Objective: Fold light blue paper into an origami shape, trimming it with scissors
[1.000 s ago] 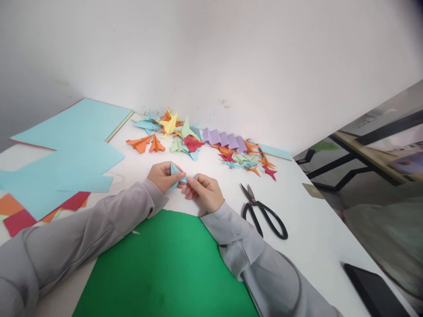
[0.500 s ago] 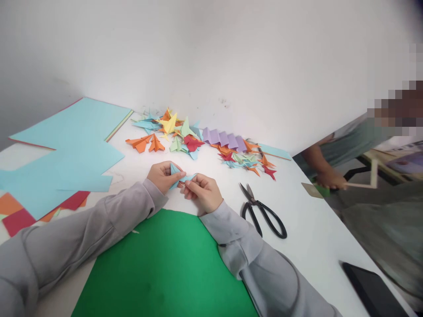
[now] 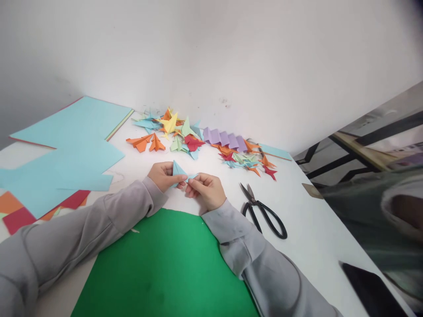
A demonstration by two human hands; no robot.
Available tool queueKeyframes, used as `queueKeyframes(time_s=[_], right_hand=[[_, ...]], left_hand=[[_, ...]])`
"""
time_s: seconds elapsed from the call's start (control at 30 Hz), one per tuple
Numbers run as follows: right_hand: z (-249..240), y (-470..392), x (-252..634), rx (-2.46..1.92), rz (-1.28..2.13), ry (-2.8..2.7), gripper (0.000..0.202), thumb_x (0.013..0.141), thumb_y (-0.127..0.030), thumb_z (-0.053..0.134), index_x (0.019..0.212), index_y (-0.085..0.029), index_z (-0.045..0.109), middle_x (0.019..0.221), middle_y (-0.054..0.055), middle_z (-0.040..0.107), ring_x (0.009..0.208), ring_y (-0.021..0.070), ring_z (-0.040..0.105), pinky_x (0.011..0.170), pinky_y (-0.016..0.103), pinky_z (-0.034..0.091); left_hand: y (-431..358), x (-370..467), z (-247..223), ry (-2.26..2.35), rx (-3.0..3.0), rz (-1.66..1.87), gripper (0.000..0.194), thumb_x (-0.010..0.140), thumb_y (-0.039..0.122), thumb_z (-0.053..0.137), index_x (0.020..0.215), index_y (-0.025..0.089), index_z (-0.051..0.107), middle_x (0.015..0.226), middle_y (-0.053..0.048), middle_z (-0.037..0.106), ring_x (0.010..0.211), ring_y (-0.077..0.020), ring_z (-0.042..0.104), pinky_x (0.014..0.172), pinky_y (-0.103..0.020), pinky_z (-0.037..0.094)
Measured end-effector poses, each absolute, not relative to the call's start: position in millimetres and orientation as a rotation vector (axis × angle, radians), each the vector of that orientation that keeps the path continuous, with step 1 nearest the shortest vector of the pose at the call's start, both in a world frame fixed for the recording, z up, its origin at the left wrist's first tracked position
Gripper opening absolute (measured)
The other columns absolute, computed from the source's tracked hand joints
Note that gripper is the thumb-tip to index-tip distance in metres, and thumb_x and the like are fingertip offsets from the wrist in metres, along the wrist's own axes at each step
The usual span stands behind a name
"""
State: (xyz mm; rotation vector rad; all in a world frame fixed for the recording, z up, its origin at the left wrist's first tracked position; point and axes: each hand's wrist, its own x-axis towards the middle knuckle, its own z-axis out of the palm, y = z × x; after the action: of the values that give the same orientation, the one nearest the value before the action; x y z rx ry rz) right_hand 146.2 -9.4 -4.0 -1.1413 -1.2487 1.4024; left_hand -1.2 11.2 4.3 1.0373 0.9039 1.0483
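Between my two hands is a small folded piece of light blue paper point(image 3: 179, 169), held above the white table just beyond the green sheet point(image 3: 165, 264). My left hand point(image 3: 164, 176) pinches its left part between thumb and fingers, with a pointed flap standing up. The fingers of my right hand point(image 3: 207, 190) are closed on its right end, which they partly hide. Behind the hands lie folded paper figures, among them a yellow one point(image 3: 169, 123), an orange one point(image 3: 156, 142) and a red one point(image 3: 193, 143).
Black-handled scissors point(image 3: 261, 209) lie right of my right hand. Large light blue sheets point(image 3: 79, 160) spread at the left, with red and orange squares beside them. A pleated purple strip point(image 3: 224, 138) rests near the wall. A dark flat device point(image 3: 372, 288) is lower right; a person sits beyond the edge.
My right hand has shifted slightly right, and more of the blue flap shows. The person at the right has moved, and their hand with a frame-shaped object is gone from beside the table.
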Motion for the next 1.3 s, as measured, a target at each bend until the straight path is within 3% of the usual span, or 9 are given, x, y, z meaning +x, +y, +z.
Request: queueKeyframes(time_s=[0.27,0.37,0.67,0.97,1.3], right_hand=[[-2,-3,156,-1.104,1.622,-1.313,0.029,0.049,-0.034,0.079,0.063,-0.013,0.065,0.048,0.001,0.065,0.035,0.0098,0.055,0.038,0.021,0.043],[0,-4,156,-1.144,1.62,-1.33,0.028,0.046,-0.032,0.08,0.059,-0.011,0.065,0.049,0.003,0.065,0.037,0.01,0.056,0.038,0.02,0.043],[3,-8,150,-1.184,1.555,-1.296,0.04,0.052,-0.05,0.074,0.053,-0.011,0.063,0.048,0.004,0.064,0.037,0.0093,0.056,0.038,0.019,0.041],[-4,-8,148,-1.135,1.522,-1.286,0.039,0.05,-0.047,0.076,0.056,-0.013,0.06,0.049,0.002,0.064,0.038,0.009,0.056,0.036,0.018,0.039],[-3,-10,146,-1.114,1.467,-1.257,0.038,0.055,-0.049,0.073,0.059,-0.016,0.056,0.048,0.0,0.062,0.037,0.0097,0.054,0.035,0.019,0.038]], left_hand=[[10,-3,-2,0.914,1.077,1.014,0.031,0.042,0.016,0.082,0.063,0.008,0.061,0.05,-0.003,0.063,0.047,-0.0125,0.06,0.047,-0.023,0.051],[10,-3,-2,0.91,1.074,1.03,0.031,0.044,0.019,0.081,0.066,0.008,0.062,0.05,-0.002,0.063,0.047,-0.0121,0.06,0.047,-0.023,0.051],[9,0,3,0.929,1.047,1.061,0.031,0.042,0.019,0.081,0.062,0.008,0.06,0.047,-0.001,0.062,0.042,-0.0096,0.057,0.044,-0.021,0.05],[11,0,-5,0.929,1.05,1.053,0.03,0.051,0.031,0.079,0.062,0.009,0.061,0.048,-0.002,0.063,0.042,-0.0109,0.058,0.046,-0.023,0.051],[9,1,1,0.957,1.047,1.055,0.031,0.051,0.031,0.079,0.063,0.009,0.06,0.045,-0.001,0.061,0.04,-0.0103,0.056,0.044,-0.022,0.051]])
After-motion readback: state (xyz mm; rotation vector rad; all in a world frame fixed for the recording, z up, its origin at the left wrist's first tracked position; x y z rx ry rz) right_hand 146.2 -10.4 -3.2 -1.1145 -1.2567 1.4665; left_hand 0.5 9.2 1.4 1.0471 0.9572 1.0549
